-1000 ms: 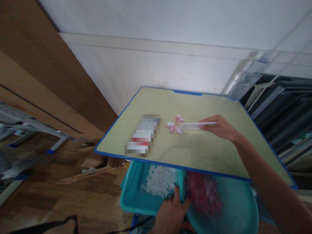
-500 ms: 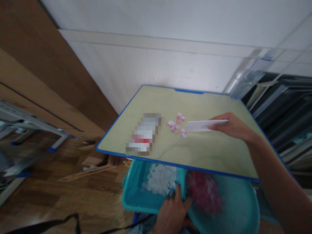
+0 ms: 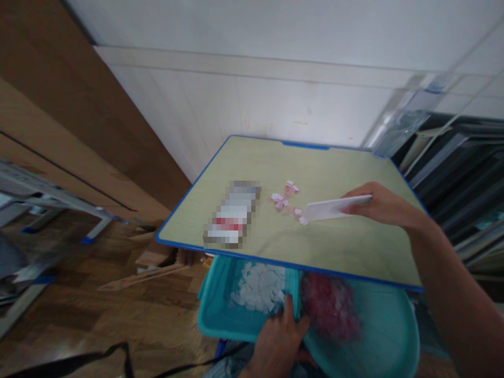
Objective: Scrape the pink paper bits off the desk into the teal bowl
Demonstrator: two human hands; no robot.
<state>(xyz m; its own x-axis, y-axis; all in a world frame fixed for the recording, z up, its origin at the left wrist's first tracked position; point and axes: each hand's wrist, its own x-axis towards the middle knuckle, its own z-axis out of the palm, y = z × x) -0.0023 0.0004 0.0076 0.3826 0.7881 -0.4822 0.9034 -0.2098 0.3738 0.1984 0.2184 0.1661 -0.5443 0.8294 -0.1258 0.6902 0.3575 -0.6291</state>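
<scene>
My right hand (image 3: 364,203) grips a flat white card (image 3: 325,208) just above the board, thumb on one side and fingers on the other. The card's far end is beside a small cluster of pinkish-white pieces (image 3: 300,216). Two similar clusters lie farther left, with faint pink marks around them. My left hand (image 3: 279,338) is closed on the edge where a teal tray (image 3: 212,320) meets a round teal basin (image 3: 397,325). White paper-like pieces (image 3: 260,286) fill part of the tray, and a pink-red, blurry heap (image 3: 331,307) sits in the basin.
The pale yellow board (image 3: 354,252) has a blue rim and stands against a white wall (image 3: 177,105). A pixelated oblong object (image 3: 232,214) lies on its left side. Dark flat panels (image 3: 468,173) stack at right; cardboard (image 3: 157,257) lies on the wooden floor.
My right hand has shifted the card slightly right and toward me. The nearest pinkish-white cluster has moved slightly right as well. My left hand keeps its place on the edge.
</scene>
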